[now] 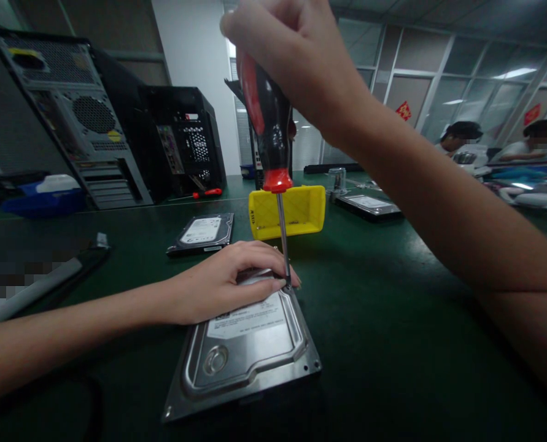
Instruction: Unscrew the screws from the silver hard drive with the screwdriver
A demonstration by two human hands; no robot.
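A silver hard drive (259, 353) lies label up on the table in front of me. My left hand (227, 279) rests across its far part, gripping it, with thumb and fingers on either side of the screwdriver tip. My right hand (287, 43), at the top of the view, is closed round the red and black handle of a screwdriver (273, 129). Its shaft points almost straight down, with the tip at a screw spot on the drive's far right corner. The tip's exact seat is partly hidden by the fingers.
Behind the drive stands a yellow plastic bin (287, 213) with small bits inside. Another hard drive (202, 233) lies to the left, a third (369, 205) to the right. Computer cases (93, 123) and a small red screwdriver (207, 193) are at the back left. People sit far right.
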